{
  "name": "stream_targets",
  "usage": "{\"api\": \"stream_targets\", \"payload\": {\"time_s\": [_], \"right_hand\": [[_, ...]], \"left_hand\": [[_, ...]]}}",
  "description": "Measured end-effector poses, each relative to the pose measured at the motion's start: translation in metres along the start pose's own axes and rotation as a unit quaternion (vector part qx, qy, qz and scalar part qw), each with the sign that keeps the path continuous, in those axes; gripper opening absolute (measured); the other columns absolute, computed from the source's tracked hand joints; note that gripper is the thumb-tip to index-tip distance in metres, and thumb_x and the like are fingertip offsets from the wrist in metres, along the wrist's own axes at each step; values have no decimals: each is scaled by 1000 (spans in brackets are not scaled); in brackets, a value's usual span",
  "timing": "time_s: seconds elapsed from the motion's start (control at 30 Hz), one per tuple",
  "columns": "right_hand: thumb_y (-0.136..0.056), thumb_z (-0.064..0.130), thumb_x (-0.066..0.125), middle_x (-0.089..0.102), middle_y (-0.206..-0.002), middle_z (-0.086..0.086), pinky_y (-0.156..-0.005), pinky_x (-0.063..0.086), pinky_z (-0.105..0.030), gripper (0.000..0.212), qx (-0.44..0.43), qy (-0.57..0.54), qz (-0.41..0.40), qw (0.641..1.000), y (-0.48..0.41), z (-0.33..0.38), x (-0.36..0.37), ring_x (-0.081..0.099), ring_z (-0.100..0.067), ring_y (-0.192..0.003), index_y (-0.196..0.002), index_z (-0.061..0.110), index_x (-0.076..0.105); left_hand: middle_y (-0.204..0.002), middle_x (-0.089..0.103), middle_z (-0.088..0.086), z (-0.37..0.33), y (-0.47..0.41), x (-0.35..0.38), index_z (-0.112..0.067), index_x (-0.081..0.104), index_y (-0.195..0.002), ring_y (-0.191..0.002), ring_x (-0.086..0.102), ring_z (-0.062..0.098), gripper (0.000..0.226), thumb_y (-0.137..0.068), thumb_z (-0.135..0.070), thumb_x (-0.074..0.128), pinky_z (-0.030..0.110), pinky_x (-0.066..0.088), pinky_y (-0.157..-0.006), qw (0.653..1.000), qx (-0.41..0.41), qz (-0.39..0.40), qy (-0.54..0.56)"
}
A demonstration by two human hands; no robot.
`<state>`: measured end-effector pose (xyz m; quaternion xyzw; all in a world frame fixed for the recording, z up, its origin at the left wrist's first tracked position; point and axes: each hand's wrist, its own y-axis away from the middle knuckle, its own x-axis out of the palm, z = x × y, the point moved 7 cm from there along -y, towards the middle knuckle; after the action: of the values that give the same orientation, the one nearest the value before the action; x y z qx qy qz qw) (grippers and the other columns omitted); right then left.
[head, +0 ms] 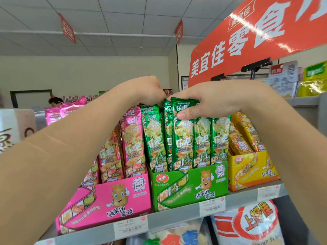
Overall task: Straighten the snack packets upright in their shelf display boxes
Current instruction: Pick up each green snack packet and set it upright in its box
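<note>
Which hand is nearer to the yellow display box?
Right. The right hand grips green packets beside the yellow display box; the left hand is farther left, at the pink packets.

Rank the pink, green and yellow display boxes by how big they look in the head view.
Largest: pink display box, nearest the camera.
Then green display box.
Smallest: yellow display box.
Nearness may exaggerate the differences; true sizes cannot be told.

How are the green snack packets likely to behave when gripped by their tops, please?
Probably slippery: the green snack packets have glossy foil. Likely light and floppy on top, since the right hand bunches several in one grip. Tall and narrow, they may lean like the yellow packets.
</note>
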<state>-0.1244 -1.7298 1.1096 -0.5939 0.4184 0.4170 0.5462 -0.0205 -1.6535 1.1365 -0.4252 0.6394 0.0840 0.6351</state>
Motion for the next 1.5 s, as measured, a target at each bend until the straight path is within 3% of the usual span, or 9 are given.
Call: {"api": "stream_targets", "payload": {"time_s": [0.27,0.47,0.57,0.67,0.8,0.9,1.03,1.37,1.5], "right_hand": [[-93,52,53,38,-155,5,-106,32,-30,63,-11,33,-108,994,9,0,2,38,-19,-138,-149,31,32],[-96,61,19,46,-148,8,-106,34,-51,61,-4,105,-165,981,15,6,12,43,-18,-135,-146,32,37],[-87,67,4,53,-139,8,-97,36,-47,77,-10,132,-203,970,14,11,11,47,-20,-128,-139,30,47],[-85,69,1,53,-137,3,-92,35,-43,85,-3,116,-271,956,16,14,8,47,-23,-125,-139,21,47],[-99,53,37,48,-138,-10,-98,38,-38,61,-12,-18,-422,907,27,10,-2,45,-27,-125,-140,9,41],[-95,33,59,47,-128,-9,-94,47,-37,39,-43,-203,-538,817,48,-1,-13,54,-26,-113,-127,17,43],[-87,13,69,48,-128,5,-86,57,-37,57,-116,-367,-573,724,75,0,-13,63,-21,-105,-127,31,34],[-77,52,69,64,-87,22,-74,55,-51,21,-15,-401,-516,757,114,-7,36,64,-15,-81,-96,49,60],[-74,59,65,66,-81,20,-58,56,-33,16,16,-451,-481,752,120,-7,66,65,-10,-57,-89,54,62]], "left_hand": [[-96,71,5,3,12,-33,-20,73,-102,-98,63,29,21,-94,-33,58,32,46,-80,973,10,-221,67],[-111,62,9,8,58,-93,-23,65,-119,-101,51,19,32,-100,-33,40,20,24,-69,840,59,-532,87],[-98,60,6,32,79,-108,-16,68,-111,-94,54,13,34,-98,-31,40,11,36,-85,777,93,-589,201],[-110,58,30,52,94,-97,-2,67,-113,-101,62,36,32,-99,-22,45,44,59,-79,705,129,-556,420],[-114,63,27,59,117,-72,6,62,-119,-101,65,30,31,-101,-14,47,41,58,-84,614,126,-522,578],[-106,66,16,56,131,-56,-2,67,-109,-111,63,36,25,-101,-15,47,36,57,-85,600,120,-503,611],[-93,66,6,42,142,-38,-10,67,-97,-90,63,22,19,-102,-14,49,30,55,-80,611,127,-474,621],[-66,52,-7,26,142,-15,-24,63,-68,-65,47,8,32,-98,-32,54,21,46,-69,597,115,-359,709],[-84,55,0,12,136,-6,-17,57,-88,-82,54,14,27,-98,-39,46,28,49,-79,600,151,-281,734]]}}
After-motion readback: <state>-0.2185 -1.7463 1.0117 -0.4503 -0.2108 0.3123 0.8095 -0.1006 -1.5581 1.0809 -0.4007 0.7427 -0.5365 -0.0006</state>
